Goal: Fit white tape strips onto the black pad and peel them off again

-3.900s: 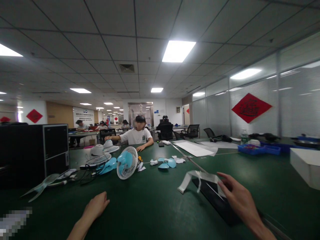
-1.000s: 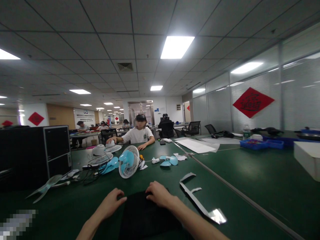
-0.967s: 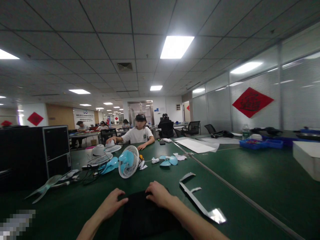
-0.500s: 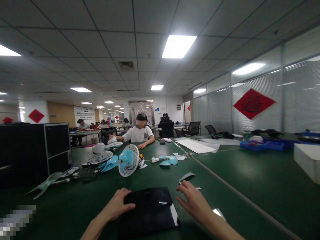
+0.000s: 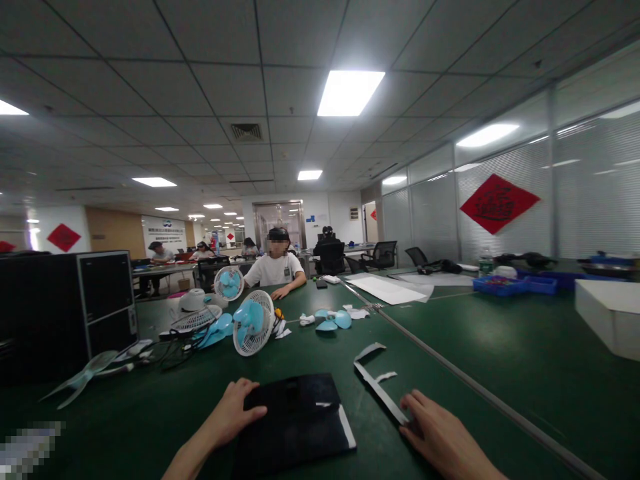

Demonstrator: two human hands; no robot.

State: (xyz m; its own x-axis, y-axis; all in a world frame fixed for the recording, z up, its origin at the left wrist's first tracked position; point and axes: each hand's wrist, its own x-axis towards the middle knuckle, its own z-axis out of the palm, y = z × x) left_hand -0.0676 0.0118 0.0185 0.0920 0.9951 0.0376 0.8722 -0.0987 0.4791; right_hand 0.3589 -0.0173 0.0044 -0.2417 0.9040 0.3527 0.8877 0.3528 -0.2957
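A flat black panel (image 5: 295, 420) with a thin white strip along its right edge lies on the green table (image 5: 500, 347) in front of me. My left hand (image 5: 235, 412) rests on its left edge, thumb on top and fingers curled over the side. My right hand (image 5: 440, 433) lies flat on the table to the panel's right, fingers spread, over the near end of a long silvery strip (image 5: 377, 383). That strip runs away from me with a bent far end.
Small white and blue fans (image 5: 253, 322) and loose blue blades (image 5: 330, 321) lie mid-table with cables. A black computer case (image 5: 65, 307) stands at left. A person in a white shirt (image 5: 274, 267) sits across. White sheets (image 5: 387, 290), blue trays (image 5: 515, 285) and a white box (image 5: 607, 323) are at right.
My right hand left the black panel and moved right onto the silvery strip's near end. The left hand stays on the panel. The person opposite lifted a fan upright.
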